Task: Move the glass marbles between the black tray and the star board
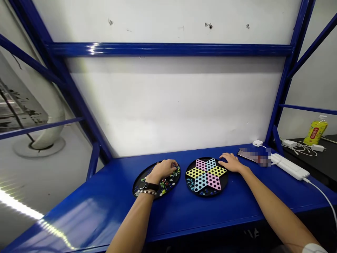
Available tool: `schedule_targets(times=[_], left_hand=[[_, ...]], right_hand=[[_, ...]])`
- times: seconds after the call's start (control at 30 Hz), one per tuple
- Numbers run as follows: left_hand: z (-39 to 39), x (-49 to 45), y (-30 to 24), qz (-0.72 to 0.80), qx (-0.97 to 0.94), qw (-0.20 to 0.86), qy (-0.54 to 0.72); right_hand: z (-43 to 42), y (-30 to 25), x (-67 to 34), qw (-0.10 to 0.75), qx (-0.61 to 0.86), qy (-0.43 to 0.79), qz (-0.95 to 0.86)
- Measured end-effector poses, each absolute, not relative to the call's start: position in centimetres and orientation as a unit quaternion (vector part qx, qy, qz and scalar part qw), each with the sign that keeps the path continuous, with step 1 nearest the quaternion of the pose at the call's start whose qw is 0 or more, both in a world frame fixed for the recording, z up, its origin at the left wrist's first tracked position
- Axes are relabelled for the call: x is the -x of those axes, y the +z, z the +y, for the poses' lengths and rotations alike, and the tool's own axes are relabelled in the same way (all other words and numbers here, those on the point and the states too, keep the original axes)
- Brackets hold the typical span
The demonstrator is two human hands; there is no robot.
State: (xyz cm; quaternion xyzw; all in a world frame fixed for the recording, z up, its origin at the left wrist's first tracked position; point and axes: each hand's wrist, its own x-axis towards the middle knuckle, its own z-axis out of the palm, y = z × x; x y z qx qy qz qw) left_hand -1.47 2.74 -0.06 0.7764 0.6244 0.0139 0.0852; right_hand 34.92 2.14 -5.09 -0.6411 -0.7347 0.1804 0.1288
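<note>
My left hand (pixel 162 169), with a dark watch and a bead bracelet on its wrist, reaches over a black oval tray (pixel 137 178). Loose glass marbles (pixel 166 184) of several colours lie in that tray. The fingers curl down at its far right part, thumb near the fingertips; whatever sits between them is hidden. To the right, a round black tray (pixel 224 182) carries a star-shaped Chinese checkers board (pixel 207 174) in pink, blue and yellow with dark holes. Some bluish marbles show beneath the board's lower left. My right hand (pixel 231 163) rests at this tray's upper right rim, fingers apart.
Both trays stand on a blue tabletop (pixel 168 219) before a white wall panel (pixel 173 105). Right of my hand lie a phone (pixel 250 155), a white power strip (pixel 291 167) and a small white adapter (pixel 257 143). A yellow bottle (pixel 316 131) and cables stand on a dark table.
</note>
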Motion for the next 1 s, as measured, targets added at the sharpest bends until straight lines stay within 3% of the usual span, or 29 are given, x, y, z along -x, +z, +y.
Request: schedule_targets(times=[0.17, 0.27, 0.4, 0.5, 0.63, 1.0], left_hand=[[2.3, 1.1, 0.6, 0.65, -0.757, 0.066, -0.003], [0.9, 0.7, 1.4, 0.639, -0.764, 0.064, 0.065], [-2.7, -2.8, 2.3, 0.476, -0.836, 0.185, 0.199], [-5.4, -6.5, 1.9, 0.386, -0.875, 0.243, 0.162], [-6.8, -8.7, 0.6, 0.368, -0.899, 0.212, 0.109], [-7.6, -8.0, -0.4, 0.35, -0.917, 0.118, 0.152]], right_hand=[[2.3, -5.2, -35.0, 0.13, 0.638, 0.187, -0.736], [2.5, -5.3, -35.0, 0.131, 0.637, 0.186, -0.737], [2.7, -5.6, -35.1, 0.127, 0.636, 0.18, -0.74], [2.7, -5.7, -35.1, 0.126, 0.64, 0.174, -0.738], [2.5, -5.5, -35.0, 0.124, 0.643, 0.169, -0.737], [2.4, -5.5, -35.0, 0.127, 0.638, 0.172, -0.74]])
